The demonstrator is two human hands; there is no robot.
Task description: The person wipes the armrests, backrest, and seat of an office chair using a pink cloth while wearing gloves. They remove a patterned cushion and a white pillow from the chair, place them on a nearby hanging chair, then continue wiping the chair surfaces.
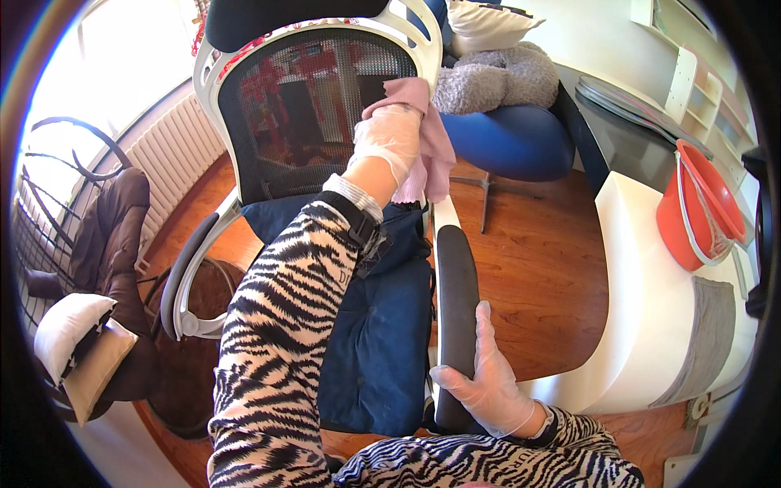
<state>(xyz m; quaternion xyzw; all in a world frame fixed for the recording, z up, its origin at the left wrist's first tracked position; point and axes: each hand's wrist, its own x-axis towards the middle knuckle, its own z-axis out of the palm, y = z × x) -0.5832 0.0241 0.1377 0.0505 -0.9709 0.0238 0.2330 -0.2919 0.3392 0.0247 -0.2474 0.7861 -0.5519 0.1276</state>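
Observation:
My left hand (387,137), in a thin clear glove, holds a pink ribbed cloth (436,152) against the right side of an office chair's white back frame (430,55). Part of the cloth hangs down over the frame beside the black mesh backrest (293,116). My right hand (494,387), also gloved, is on the chair's padded armrest (456,274), its thumb across the top and one finger stretched along the outer edge; its other fingers are partly hidden. A dark blue cushion (375,348) covers the seat.
Behind the chair stands a blue seat (509,143) with a grey fluffy cushion (525,73). A red bucket (695,210) and a grey cloth (701,341) are on the white surface at right. At left are a radiator (177,146) and a brown cushioned seat (125,244) with pillows.

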